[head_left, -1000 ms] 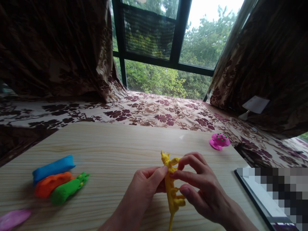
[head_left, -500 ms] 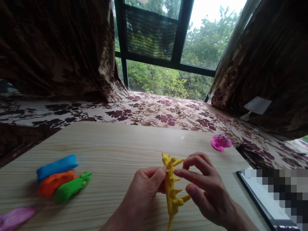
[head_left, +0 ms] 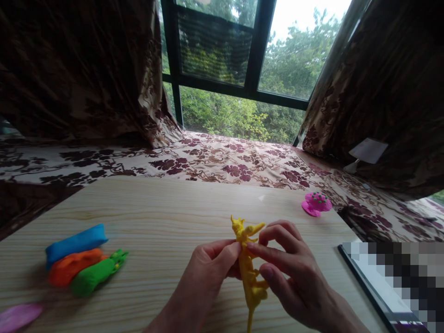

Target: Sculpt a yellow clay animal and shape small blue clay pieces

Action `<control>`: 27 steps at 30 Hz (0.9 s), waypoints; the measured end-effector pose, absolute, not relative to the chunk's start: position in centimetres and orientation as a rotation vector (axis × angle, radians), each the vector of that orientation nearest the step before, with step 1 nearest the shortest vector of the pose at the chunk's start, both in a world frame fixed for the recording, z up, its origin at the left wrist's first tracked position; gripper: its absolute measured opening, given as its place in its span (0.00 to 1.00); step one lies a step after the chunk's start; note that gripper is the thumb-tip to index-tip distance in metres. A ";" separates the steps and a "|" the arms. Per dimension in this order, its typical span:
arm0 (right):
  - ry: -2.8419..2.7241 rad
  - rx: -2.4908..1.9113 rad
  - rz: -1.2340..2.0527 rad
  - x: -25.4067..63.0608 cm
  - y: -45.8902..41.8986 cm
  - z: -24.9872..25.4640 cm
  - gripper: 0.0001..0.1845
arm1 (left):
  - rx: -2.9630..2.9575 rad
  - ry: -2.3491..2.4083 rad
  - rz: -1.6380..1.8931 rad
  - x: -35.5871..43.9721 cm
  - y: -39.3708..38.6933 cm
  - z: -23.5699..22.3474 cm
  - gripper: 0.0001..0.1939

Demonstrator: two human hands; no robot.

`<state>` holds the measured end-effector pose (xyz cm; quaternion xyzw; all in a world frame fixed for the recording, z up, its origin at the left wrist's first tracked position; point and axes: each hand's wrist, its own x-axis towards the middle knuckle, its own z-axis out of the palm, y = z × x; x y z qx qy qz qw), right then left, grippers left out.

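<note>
A long yellow clay animal figure (head_left: 247, 273) stands nearly upright above the table, with a small pointed head at the top, stubby legs on its right side and a thin tail at the bottom. My left hand (head_left: 211, 266) is closed around its upper body, pinching it between thumb and fingers. My right hand (head_left: 294, 268) is on the other side with fingers apart. Its index fingertip touches the figure just below the front leg, and its thumb is close to the lower part. My fingertips partly hide the small spikes along the body.
Blue clay (head_left: 76, 243), orange clay (head_left: 76, 264) and green clay (head_left: 97, 274) lie side by side at left, with a pink piece (head_left: 21, 317) nearer. A pink clay piece with green dots (head_left: 317, 203) sits at the far right corner. A dark-edged flat item (head_left: 364, 280) lies at right.
The view has shifted slightly, so the table items appear a little further left. The yellow figure has turned slightly in my left hand, and my right index finger stays against it.
</note>
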<state>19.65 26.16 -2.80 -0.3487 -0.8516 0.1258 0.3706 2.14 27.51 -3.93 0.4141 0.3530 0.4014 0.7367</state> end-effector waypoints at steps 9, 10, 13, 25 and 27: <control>-2.202 -0.921 0.228 20.0 26.6 -3.1 0.17 | 0.901 0.773 0.849 2.0 27.6 -3.9 0.18; -2.222 -0.924 0.204 19.9 26.6 -3.0 0.17 | 0.906 0.774 0.849 2.0 27.6 -4.0 0.18; -2.247 -0.926 0.112 19.8 26.5 -2.7 0.16 | 0.925 0.779 0.854 2.0 27.5 -4.2 0.18; -2.095 -0.931 0.350 20.0 26.6 -3.2 0.17 | 0.953 0.879 0.850 2.1 27.6 -3.6 0.17; -2.105 -0.941 0.360 19.9 26.6 -3.2 0.17 | 0.942 0.906 0.868 2.2 27.6 -3.5 0.16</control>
